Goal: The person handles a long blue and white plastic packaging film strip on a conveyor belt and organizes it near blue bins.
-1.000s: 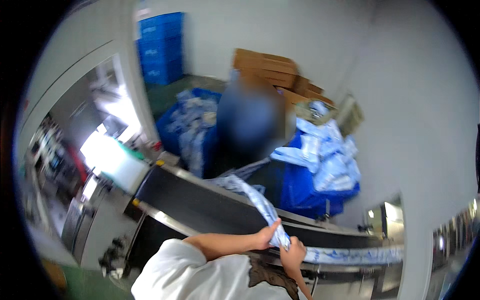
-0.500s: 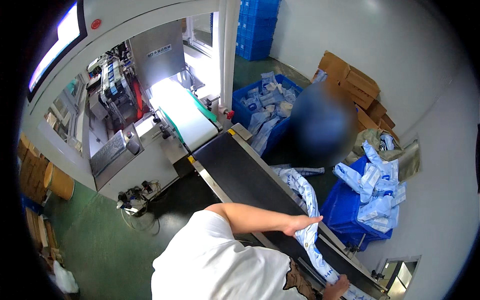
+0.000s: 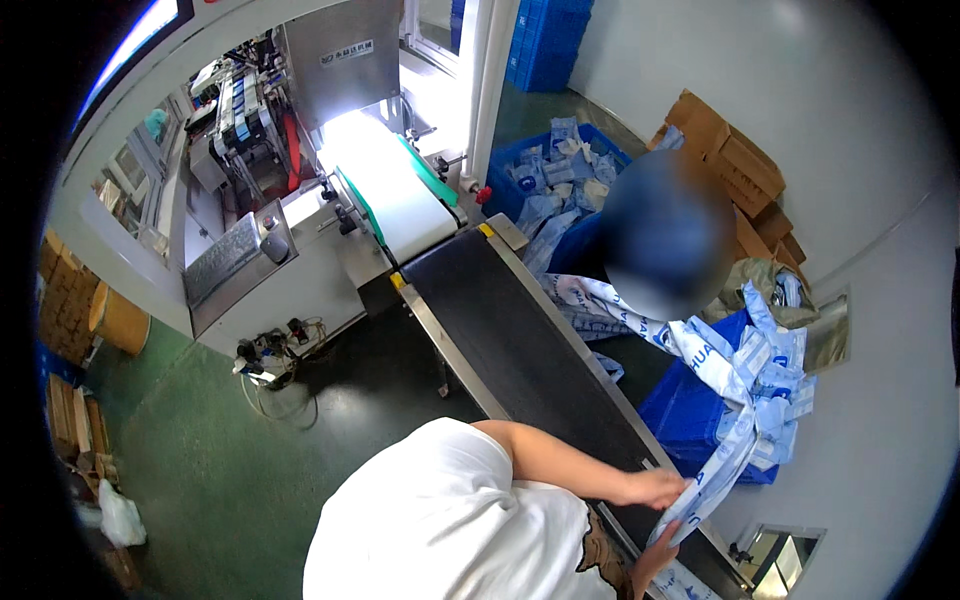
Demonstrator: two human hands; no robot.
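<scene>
A long strip of white and blue printed packaging film (image 3: 722,470) hangs in a loop beside the black conveyor belt (image 3: 500,320). My left hand (image 3: 655,488) reaches over the belt's near end, its fingers closed at the strip's edge. Just below it, my right hand (image 3: 657,556) grips the lower part of the strip, partly hidden by my white sleeve. From there the film curves up past a blue crate (image 3: 665,410) heaped with blue-white packets (image 3: 765,375). Its far stretch runs behind a blurred round patch toward the belt's right side.
A machine with a white infeed belt (image 3: 395,200) adjoins the conveyor's far end. Behind stand another blue crate (image 3: 510,165) of packets, opened cardboard boxes (image 3: 730,150) and stacked blue crates (image 3: 545,45). Cables and fittings (image 3: 275,355) lie by the machine's foot.
The strip has swung right, off the belt and across the front of the blue crate. My left hand has moved right and down along it, closing its fingers. My right hand has risen slightly.
</scene>
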